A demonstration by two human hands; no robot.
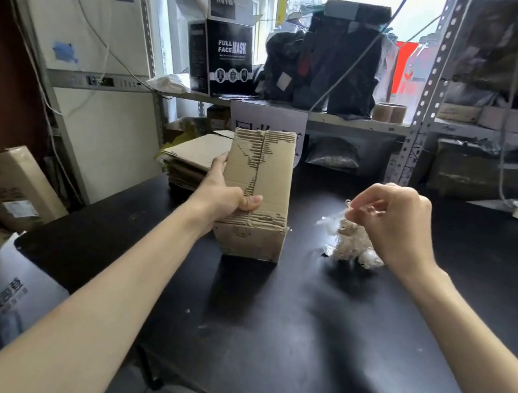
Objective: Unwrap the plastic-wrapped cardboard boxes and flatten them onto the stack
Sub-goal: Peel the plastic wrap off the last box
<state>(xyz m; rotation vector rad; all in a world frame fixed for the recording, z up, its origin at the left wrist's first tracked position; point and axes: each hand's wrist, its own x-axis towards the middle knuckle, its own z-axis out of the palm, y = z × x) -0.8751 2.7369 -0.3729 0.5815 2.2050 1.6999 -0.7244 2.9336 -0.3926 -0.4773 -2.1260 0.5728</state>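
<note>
A brown cardboard box (266,177) with its top paper layer torn stands on the black table (284,328). My left hand (223,189) grips its left side, thumb on top. To the right, my right hand (393,224) pinches a crumpled wad of clear plastic wrap (351,242) that hangs down onto the table. A stack of flattened cardboard (191,159) lies at the table's back, just left of the box.
A metal shelf behind carries a black "FULL FACE MASK" box (226,58), dark bagged parcels (325,58) and a tape roll (389,112). A wrapped carton (10,187) leans at the left, and a white carton (11,291) sits below the table corner.
</note>
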